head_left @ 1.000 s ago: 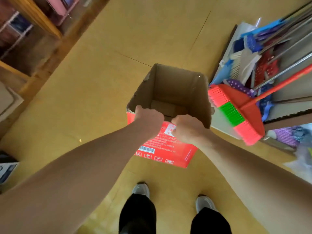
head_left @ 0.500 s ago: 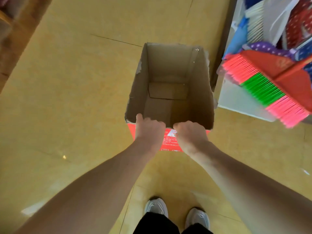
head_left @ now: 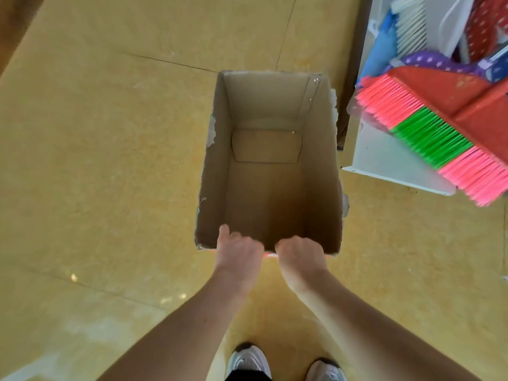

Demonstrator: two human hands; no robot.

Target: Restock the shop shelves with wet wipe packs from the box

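1. Closest to you, at the bottom edge, your grey-white sneakers (head_left: 248, 361) are planted on the yellow tiled floor (head_left: 110, 160).
2. Your bare forearms run up from there to the box. Your left hand (head_left: 237, 253) and right hand (head_left: 301, 255) sit side by side, almost touching. Both are curled over the near rim and gripping it. The fingers hook down inside, so you can't see the tips. Your left thumb lies along the rim.
3. The cardboard box (head_left: 217, 188) is dead centre, straight ahead of your feet, with its top open. You're looking down onto the brown bottom flaps. The rim is torn and ragged on the left and right sides, and a sliver of the red outer face peeks out under your hands. I honestly can't tell if it's resting on the floor or lifted a bit.
4. Just right of the box is a white shelf base (head_left: 384, 160). A red broom (head_left: 428, 138) with pink and green bristles hangs over it, near the box but not touching.
5. Far right, behind the broom, there's a purple thing with stars (head_left: 428, 61) and some white bristles (head_left: 409, 26).
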